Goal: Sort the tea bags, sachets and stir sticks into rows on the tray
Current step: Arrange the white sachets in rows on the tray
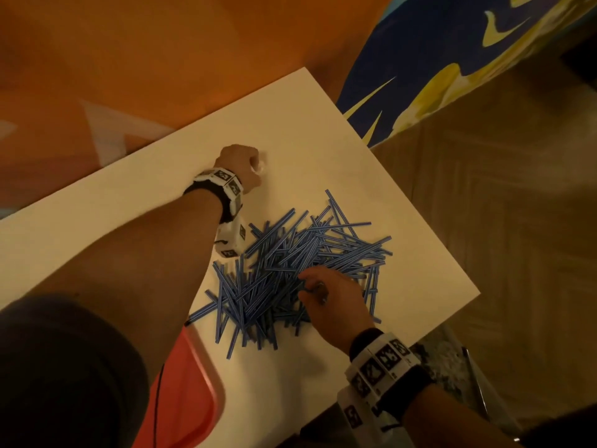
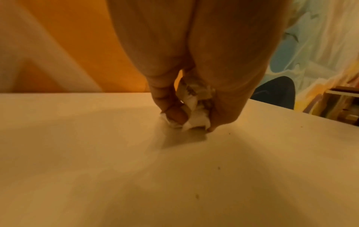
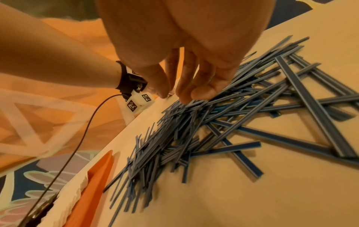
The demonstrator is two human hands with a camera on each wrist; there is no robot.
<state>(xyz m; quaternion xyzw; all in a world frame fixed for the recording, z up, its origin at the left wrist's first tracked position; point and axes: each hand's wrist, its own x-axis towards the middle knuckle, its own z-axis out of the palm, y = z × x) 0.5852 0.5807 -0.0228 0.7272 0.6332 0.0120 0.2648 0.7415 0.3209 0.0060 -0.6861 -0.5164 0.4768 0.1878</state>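
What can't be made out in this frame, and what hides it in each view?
- What the left hand grips: crumpled white packets, print blurred in the left wrist view, covered by the fist in the head view.
- Whether the right hand pinches any stir sticks: fingertips blurred in the right wrist view, hidden behind the hand in the head view.
- The orange tray: cut off by the left arm and the frame edge.
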